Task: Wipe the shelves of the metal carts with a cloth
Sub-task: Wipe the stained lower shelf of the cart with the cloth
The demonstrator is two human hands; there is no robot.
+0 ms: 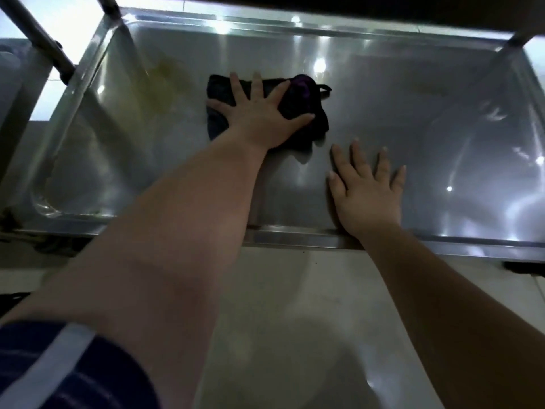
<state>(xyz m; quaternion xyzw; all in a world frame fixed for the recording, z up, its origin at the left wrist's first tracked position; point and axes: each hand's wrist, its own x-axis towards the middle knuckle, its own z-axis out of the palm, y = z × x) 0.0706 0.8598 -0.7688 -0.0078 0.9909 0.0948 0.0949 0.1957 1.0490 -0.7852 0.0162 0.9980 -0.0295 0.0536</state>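
Note:
A low stainless-steel cart shelf (pixel 442 137) with a raised rim fills the upper half of the view. A dark cloth (pixel 306 93) with a purple patch lies near the shelf's middle, toward the back. My left hand (pixel 259 113) presses flat on the cloth with its fingers spread. To the right and nearer the front rim, my right hand (pixel 368 190) rests flat on the bare metal, fingers straight, apart from the cloth.
A yellowish smear (pixel 165 84) marks the shelf left of the cloth. A diagonal cart tube (pixel 38 36) stands at the upper left. The underside of an upper shelf (pixel 383 10) hangs dark over the back. Pale floor tile (pixel 295 320) lies in front.

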